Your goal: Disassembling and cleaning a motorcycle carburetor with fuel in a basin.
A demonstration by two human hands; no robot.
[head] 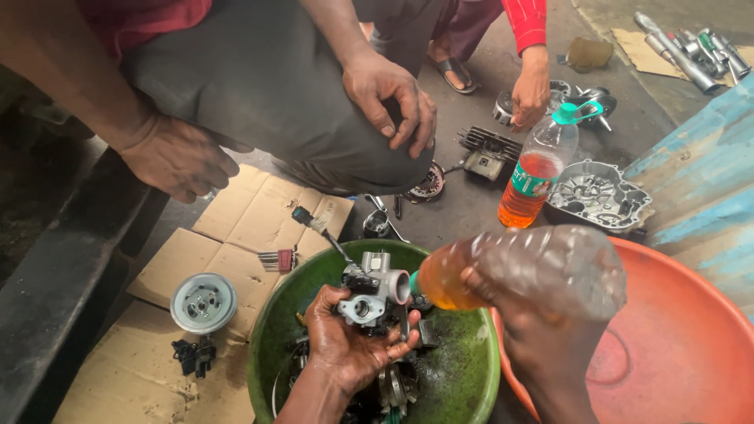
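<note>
Your left hand (345, 345) grips a grey carburettor (373, 289) over the green bowl (471, 369); your right hand (542, 338) clasps a tilted bottle (526, 271) against it.

A dark, oil-stained concrete floor (471, 208) is stretching across the scene, with flattened cardboard sheets (236, 235) lying over it at the left and another piece (632, 43) lying at the upper right. A blue corrugated metal panel (699, 180) with peeling paint is standing along the right edge. A dark raised ledge (55, 290) is running down the left side. Even daylight is falling throughout.
</note>
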